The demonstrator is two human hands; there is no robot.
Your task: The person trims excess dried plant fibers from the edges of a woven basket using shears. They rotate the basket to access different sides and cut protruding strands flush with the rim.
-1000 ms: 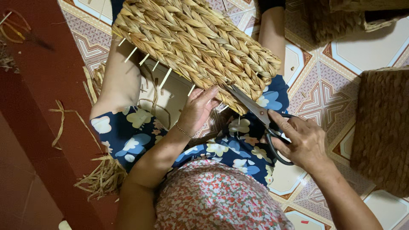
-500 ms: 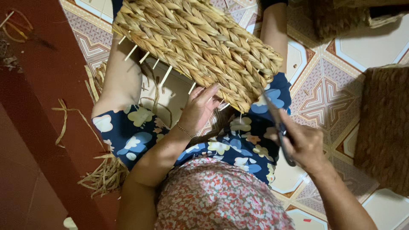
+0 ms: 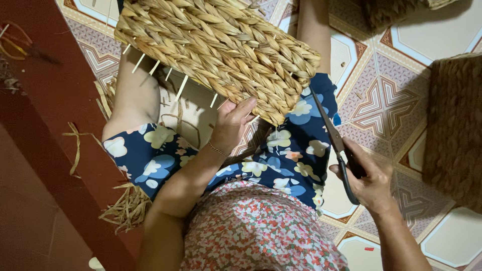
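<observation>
Straw gold against navy florals

The woven basket (image 3: 221,50) is golden-tan braid; the shorts (image 3: 281,160) navy with cream and blue flowers; the blouse (image 3: 256,231) pink speckled floral; the floor (image 3: 391,100) cream-and-terracotta geometric tile; the scissors (image 3: 339,148) dark-handled.

Top edge crops the tan woven straw basket (image 3: 216,45); right edge crops a darker brown woven basket (image 3: 454,130); right hand (image 3: 369,178) hides the black scissor handles (image 3: 351,173).
</observation>
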